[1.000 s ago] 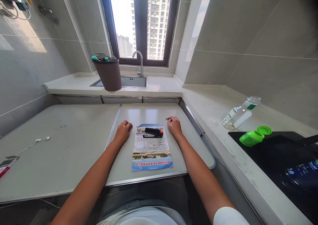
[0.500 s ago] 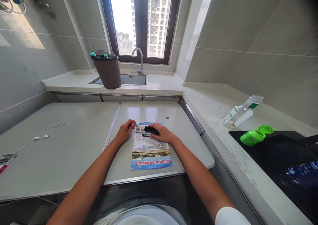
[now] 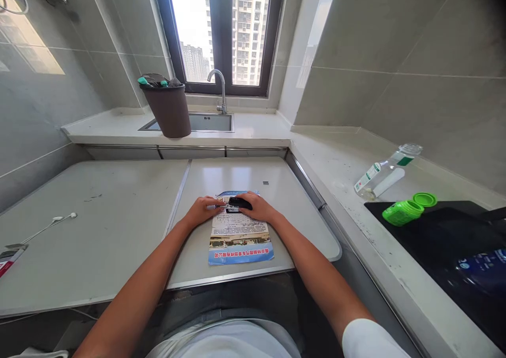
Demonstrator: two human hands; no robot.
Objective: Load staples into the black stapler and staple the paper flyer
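A black stapler (image 3: 240,204) lies over the upper part of a printed leaflet (image 3: 239,241), its jaws apparently parted, with metal showing toward the left. My right hand (image 3: 256,207) is closed round its right end. My left hand (image 3: 206,209) has its fingers pinched at the stapler's left end. A thin silvery piece shows by those fingertips, too small to name. Farther back on the white board (image 3: 302,215) lies a small grey strip (image 3: 265,182) that looks like staples.
White earphones (image 3: 55,220) and a red-and-white box (image 3: 10,258) lie at left. A brown bin (image 3: 168,110) stands by the sink (image 3: 213,122). On the right counter are a clear bottle (image 3: 385,173), a green container (image 3: 402,212) and a black hob (image 3: 435,252).
My left hand has moved right, from beside the leaflet's upper left corner to the stapler's left end. My right hand still holds the stapler. The view has tilted slightly.
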